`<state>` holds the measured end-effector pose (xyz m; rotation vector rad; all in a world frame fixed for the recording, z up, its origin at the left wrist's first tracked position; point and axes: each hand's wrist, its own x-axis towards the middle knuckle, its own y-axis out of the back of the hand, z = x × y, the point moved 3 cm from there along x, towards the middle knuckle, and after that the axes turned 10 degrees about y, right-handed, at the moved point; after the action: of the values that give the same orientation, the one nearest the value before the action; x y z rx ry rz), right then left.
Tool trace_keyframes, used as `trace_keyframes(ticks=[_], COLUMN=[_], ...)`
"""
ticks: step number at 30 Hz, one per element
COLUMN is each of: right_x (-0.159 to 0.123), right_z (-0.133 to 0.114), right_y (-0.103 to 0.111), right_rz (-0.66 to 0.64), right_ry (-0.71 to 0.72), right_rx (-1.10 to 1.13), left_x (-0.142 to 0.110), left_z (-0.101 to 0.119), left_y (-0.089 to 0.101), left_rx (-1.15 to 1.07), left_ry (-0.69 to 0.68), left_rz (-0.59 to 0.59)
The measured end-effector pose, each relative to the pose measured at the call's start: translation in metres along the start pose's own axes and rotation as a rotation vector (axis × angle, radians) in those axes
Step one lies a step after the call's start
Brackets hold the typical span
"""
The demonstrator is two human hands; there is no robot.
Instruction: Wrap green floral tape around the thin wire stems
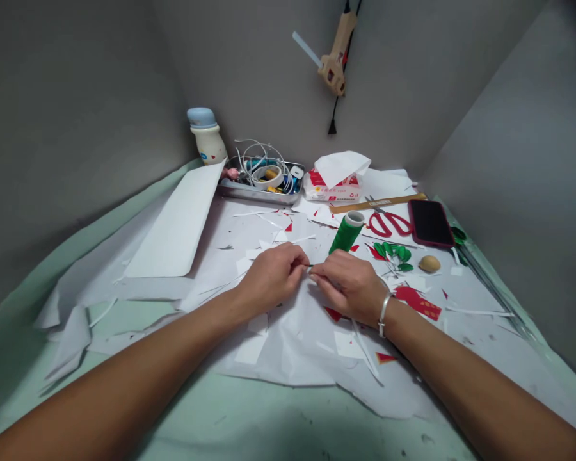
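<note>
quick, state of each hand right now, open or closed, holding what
Left hand: closed, pinching a thin dark strand.
Right hand: closed, apparently pinching the same strand.

A thin, dark strand [310,265], too fine for its material to show, runs short and nearly level, pinched between fingertips of my left hand [279,272] and right hand [349,285]. Just beyond my right knuckles, a green thread-wound spool [345,234] points its pale, hollow end upward, base hidden.

Table [288,432]: pale green top, bare at near side, white paper sheeting [297,365] over most. On that: green spool [345,235] mid, metal tray [259,194] far, phone [431,223] and red-handled scissors [388,224] far right, scraps [349,344] scattered.
</note>
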<state>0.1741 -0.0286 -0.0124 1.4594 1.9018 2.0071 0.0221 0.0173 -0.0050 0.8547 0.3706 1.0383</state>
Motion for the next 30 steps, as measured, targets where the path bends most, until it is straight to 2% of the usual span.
trace_keyframes(ticks=[5,9,13,17,21,26,30], right_x=[-0.002,-0.004,-0.003,0.000,0.001,-0.002,-0.004], right_z=[0.014,0.021,0.016,0.003,0.000,0.013,0.022], right_y=[0.003,0.000,-0.005,-0.006,0.000,0.002,-0.001], right_rz=[0.114,0.120,-0.006,-0.108,-0.025,0.098,0.110], right_ry=[-0.171,-0.240,-0.203,-0.051,-0.003,-0.149,-0.234], right_rx=[0.076,0.132,0.097,0.024,0.000,0.079,0.131], left_x=[-0.005,-0.004,-0.002,0.000,-0.001,-0.004,-0.005], left_z=[0.006,0.010,0.008,0.003,0.001,0.006,0.010], left_y=[-0.004,0.001,0.007,0.007,0.000,-0.004,0.001], left_rx=[0.010,-0.116,-0.213,-0.142,-0.011,0.019,-0.100], left_ry=[-0.117,-0.072,0.008,0.020,-0.040,-0.108,-0.064], left_rz=[-0.121,-0.120,-0.020,0.050,-0.002,-0.117,-0.126])
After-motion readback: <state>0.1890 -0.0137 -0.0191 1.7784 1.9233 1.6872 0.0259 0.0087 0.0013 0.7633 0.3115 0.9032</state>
